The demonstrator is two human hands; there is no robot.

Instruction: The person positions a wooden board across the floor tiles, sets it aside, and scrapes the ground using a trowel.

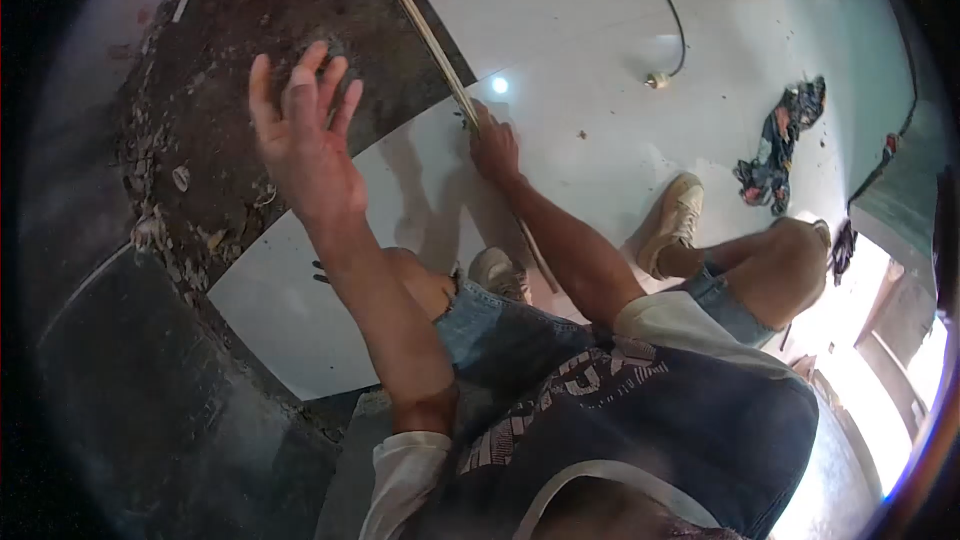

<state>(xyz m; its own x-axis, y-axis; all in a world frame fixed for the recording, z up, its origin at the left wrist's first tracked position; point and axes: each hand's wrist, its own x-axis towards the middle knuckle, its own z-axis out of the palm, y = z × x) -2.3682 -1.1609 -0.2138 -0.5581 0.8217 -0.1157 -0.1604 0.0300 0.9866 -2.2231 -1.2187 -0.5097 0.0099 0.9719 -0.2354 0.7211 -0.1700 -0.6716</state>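
A long, thin, pale strip [425, 30] runs from the top of the view down to the floor near my feet. My right hand [494, 147] is closed around it, low down, just over the white floor surface. Part of the strip is hidden behind that hand and forearm. My left hand [315, 155] is raised in the air to the left, with its fingers spread and nothing in it. Below and behind the left hand lie bare dirt and the edge of the white floor.
A dark patch of dirt and rubble [220, 130] borders the white tiled floor [580, 180]. A plug on a black cable [657, 80] lies at the upper right, with a crumpled dark cloth or bag [780, 150] beyond it. My shoe [675, 225] rests on the floor.
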